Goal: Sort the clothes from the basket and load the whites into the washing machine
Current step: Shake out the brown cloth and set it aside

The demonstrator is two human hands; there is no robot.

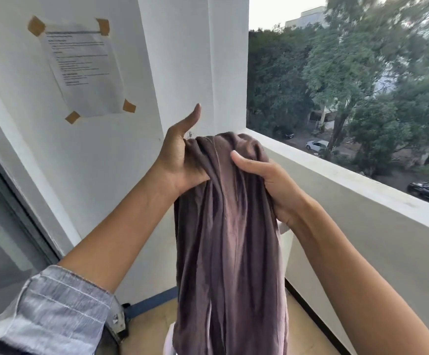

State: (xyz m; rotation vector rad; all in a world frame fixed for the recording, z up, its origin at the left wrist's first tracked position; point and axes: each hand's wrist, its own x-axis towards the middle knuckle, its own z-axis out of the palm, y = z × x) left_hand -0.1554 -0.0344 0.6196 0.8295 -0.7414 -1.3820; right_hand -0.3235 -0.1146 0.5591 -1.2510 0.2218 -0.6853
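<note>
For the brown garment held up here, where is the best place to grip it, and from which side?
Probably the bunched top edge of the brown garment, one hand from each side, as the left hand and right hand do: the rest hangs straight down, loose.

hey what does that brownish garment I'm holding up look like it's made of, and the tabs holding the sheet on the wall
The brownish garment looks like a thin, soft woven or knit fabric, matte with a faint sheen; it hangs in fine limp folds from the left hand and right hand. The tabs on the sheet look like tan paper masking tape, though the blur leaves that open.
</note>
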